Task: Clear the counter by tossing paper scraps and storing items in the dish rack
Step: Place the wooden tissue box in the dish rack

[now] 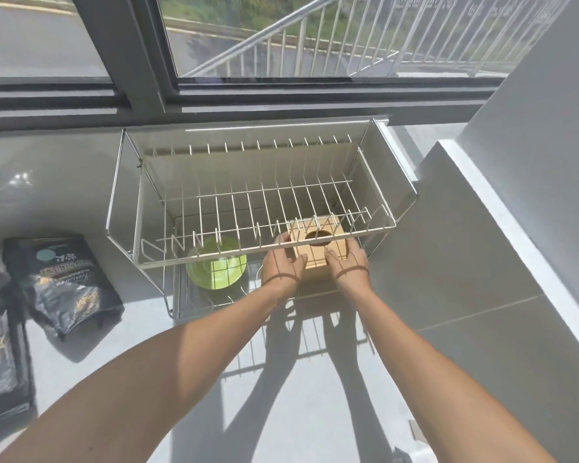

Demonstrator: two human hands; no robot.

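Both hands grip a wooden box [318, 252] in the dish rack's [248, 202] lower tier.
Left hand [281, 265] and right hand [348, 262] clasp its sides (upper-tier wires partly hide its round-holed top).

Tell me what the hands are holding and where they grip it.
Both hands hold the wooden box in the dish rack's lower tier: left hand on its left side, right hand on its right side.

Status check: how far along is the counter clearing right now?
Looks done: a green plate already sits in the lower tier of the dish rack. In hand: the left hand and right hand hold a wooden box at that same tier, to the plate's right. Left: black bags lie on the counter. No paper scraps are visible.
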